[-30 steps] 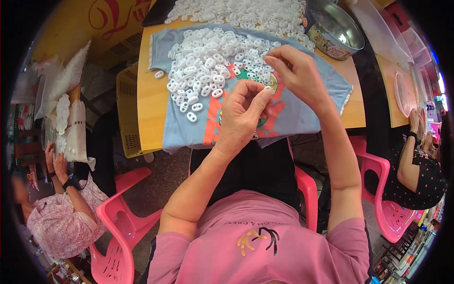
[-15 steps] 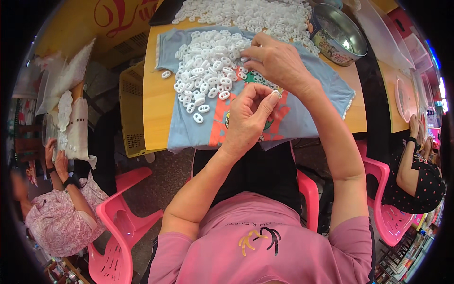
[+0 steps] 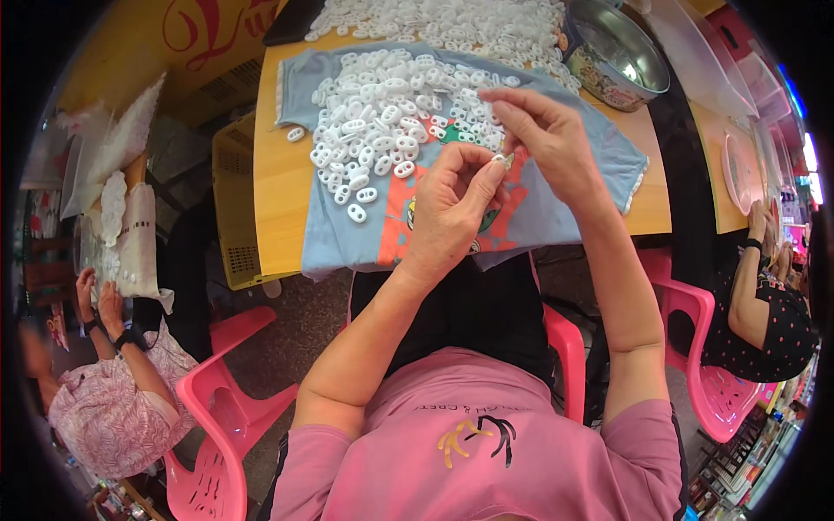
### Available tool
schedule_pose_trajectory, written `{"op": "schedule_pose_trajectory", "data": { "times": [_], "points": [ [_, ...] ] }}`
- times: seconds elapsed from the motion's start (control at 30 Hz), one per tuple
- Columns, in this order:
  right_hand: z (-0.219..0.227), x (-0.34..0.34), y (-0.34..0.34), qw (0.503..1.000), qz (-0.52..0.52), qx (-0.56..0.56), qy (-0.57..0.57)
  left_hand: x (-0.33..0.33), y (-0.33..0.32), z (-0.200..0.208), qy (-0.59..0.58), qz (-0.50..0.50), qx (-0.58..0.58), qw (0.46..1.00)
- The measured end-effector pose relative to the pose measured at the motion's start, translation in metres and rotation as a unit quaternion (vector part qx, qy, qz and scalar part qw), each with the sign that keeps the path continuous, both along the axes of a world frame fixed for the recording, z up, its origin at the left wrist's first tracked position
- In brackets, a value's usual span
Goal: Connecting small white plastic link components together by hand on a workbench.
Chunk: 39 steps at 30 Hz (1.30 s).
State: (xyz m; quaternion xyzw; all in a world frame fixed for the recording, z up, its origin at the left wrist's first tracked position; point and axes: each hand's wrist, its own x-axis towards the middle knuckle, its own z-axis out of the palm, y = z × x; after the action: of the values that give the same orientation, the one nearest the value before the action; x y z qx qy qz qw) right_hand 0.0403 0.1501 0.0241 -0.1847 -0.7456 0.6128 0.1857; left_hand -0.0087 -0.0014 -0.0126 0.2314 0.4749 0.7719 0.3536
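My left hand [image 3: 452, 204] is closed, with thumb and forefinger pinching a small white plastic piece [image 3: 499, 159]. Its far end looks pale and yellowish, too small to make out. Just beyond and to the right, my right hand [image 3: 552, 139] has its fingers bent together. Whatever lies between those fingertips is hidden. Both hands are above a light blue cloth [image 3: 347, 239] with an orange and green print, which looks like a shirt. On the cloth, left of my hands, lies a heap of white oval two-hole plastic pieces [image 3: 369, 122]. Several smaller ones [image 3: 469, 130] lie over the print.
More white pieces [image 3: 443, 22] cover the far side of the wooden table [image 3: 278, 204]. An oval metal tin [image 3: 621, 87] stands at the far right. People work at tables on both sides, near pink chairs [image 3: 217, 412]. A yellow crate [image 3: 234, 208] is left of the table.
My right hand has drawn back from the heap, toward the right and nearer my left hand. The left hand keeps its pinch, and the view has shifted slightly.
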Motion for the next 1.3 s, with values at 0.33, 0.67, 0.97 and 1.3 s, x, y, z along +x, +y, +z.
{"op": "schedule_pose_trajectory", "data": {
  "times": [0.33,0.67,0.97,1.3],
  "points": [
    [-0.012,0.039,-0.009,0.992,0.012,-0.127,0.019,0.0,0.001,0.003,0.021,0.006,0.001,1.0],
    [0.003,0.048,-0.012,0.993,0.004,-0.103,0.048,0.0,0.001,0.0,0.036,-0.002,-0.005,0.999],
    [0.002,0.049,-0.017,0.996,0.007,-0.066,0.064,0.001,0.001,0.002,0.038,0.007,-0.01,0.999],
    [-0.004,0.05,-0.018,0.99,-0.016,0.111,0.081,0.001,0.0,0.001,0.032,0.008,-0.009,0.999]
  ]
}}
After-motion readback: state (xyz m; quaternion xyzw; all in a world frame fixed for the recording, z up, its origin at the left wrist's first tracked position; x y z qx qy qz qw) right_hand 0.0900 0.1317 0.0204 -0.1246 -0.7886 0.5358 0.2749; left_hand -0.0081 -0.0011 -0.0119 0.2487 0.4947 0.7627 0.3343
